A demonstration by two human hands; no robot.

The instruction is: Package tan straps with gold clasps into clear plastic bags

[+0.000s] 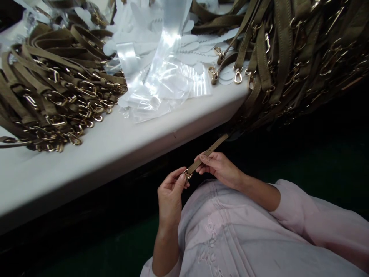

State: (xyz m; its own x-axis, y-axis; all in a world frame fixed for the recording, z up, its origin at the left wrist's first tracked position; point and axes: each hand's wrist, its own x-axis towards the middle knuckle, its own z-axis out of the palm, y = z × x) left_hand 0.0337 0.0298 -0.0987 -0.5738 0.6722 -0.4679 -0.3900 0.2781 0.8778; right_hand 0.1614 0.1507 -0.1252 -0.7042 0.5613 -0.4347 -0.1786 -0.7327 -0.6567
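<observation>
A narrow olive-brown strap [216, 144] slants between my two hands, off the front of the table. My left hand [172, 187] pinches the gold-coloured buckle [188, 174] at the strap's lower end between thumb and fingers. Higher up the strap, my right hand [215, 165] grips it with the thumb on top and the fingers beneath. The strap's upper end sticks out past the right hand. My left fingertips partly cover the buckle.
The white table [95, 161] edge runs diagonally just beyond my hands. A pile of buckled straps [57, 84] lies at left. Clear plastic bags [164, 84] and white paper pieces fill the middle. More straps with gold clasps [284, 50] hang over the right end.
</observation>
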